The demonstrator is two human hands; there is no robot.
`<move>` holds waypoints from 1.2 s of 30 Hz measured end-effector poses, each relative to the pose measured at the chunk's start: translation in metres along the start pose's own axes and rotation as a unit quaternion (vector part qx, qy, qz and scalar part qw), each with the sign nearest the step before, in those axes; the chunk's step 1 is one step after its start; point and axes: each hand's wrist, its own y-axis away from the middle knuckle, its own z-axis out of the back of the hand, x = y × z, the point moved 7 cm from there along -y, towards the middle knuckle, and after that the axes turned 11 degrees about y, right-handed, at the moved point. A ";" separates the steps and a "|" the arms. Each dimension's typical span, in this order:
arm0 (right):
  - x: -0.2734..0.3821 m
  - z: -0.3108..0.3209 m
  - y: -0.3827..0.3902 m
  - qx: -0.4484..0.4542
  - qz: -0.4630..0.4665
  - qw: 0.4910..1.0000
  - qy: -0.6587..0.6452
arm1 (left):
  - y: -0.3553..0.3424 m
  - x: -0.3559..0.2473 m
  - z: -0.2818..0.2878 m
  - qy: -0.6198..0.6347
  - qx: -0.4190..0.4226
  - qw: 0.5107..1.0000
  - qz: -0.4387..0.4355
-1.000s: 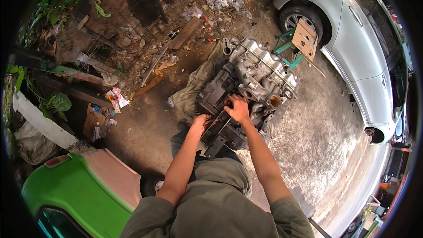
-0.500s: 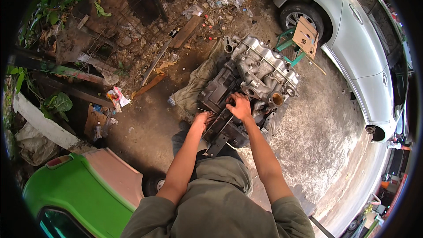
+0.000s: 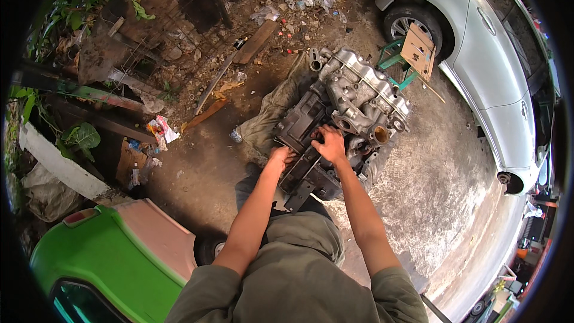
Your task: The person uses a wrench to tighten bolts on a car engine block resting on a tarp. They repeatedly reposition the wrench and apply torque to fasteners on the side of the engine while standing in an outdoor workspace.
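A large engine stands on the ground in front of me, with silvery cast metal at its far right and dark, greasy parts on its near left. My left hand is at the left edge of the dark engine block, its fingers bent in against the metal and partly hidden. Over the middle of the block, my right hand has its fingers curled down beside the silvery housing. Whatever lies under its fingertips is too small to make out. A dark metal bracket plate juts from the near end, close to my legs.
A stained cloth lies along the engine's left. Behind it are a wooden plank and scattered rubbish. A green stool with a cardboard piece stands by a silver car. A green car is at near left.
The whole view has shifted slightly, so the engine sits a little further right. Both hands stay at nearly the same places on the engine, with only small finger movements.
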 end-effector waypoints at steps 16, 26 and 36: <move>-0.002 -0.004 0.002 0.021 0.001 1.000 0.003 | 0.012 0.015 0.000 0.106 0.048 0.993 -0.025; -0.003 -0.005 0.001 0.013 0.006 1.000 0.004 | 0.033 0.021 0.009 0.090 0.094 0.991 -0.004; -0.001 -0.003 0.000 0.016 0.006 1.000 -0.005 | 0.087 0.011 0.017 -0.340 0.072 0.908 -0.235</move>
